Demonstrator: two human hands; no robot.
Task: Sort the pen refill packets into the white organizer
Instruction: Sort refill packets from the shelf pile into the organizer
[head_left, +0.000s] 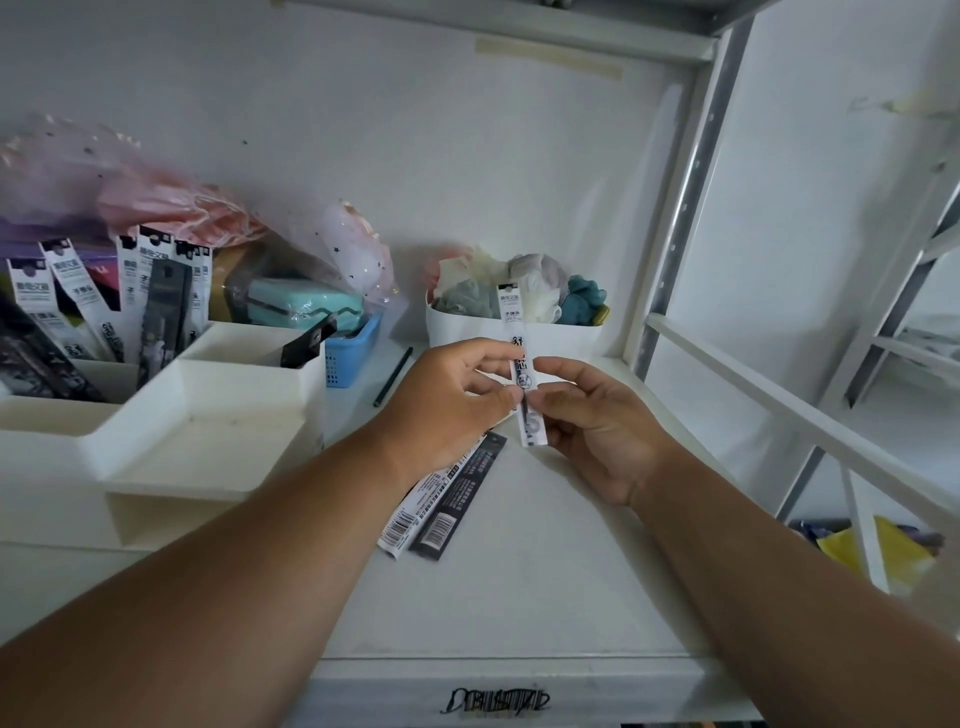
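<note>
Head view shows me both hands raised over the white shelf (519, 597), sharing one white refill packet (521, 364) held upright between them. My left hand (457, 400) pinches it with thumb and forefinger around the middle, and my right hand (592, 421) pinches the lower part from the other side, so each grip is clamped on that same packet. I judge it is held upright with its printed face toward me so the label can be read before choosing a slot.

Two more packets lie flat on the shelf just under my left wrist, side by side and touching: one white packet (402, 525) and one black packet (454, 504), barcodes up. They look like the remaining pile waiting their turn.

On the left stands the white organizer (208, 431). Its back compartments already hold sorted packets (78, 291) standing on end; I count about six white ones and at least two dark ones, though overlap makes the number uncertain. One black packet tip (306, 345) pokes from the middle compartment. The wide front tray holds nothing I can see.
</note>
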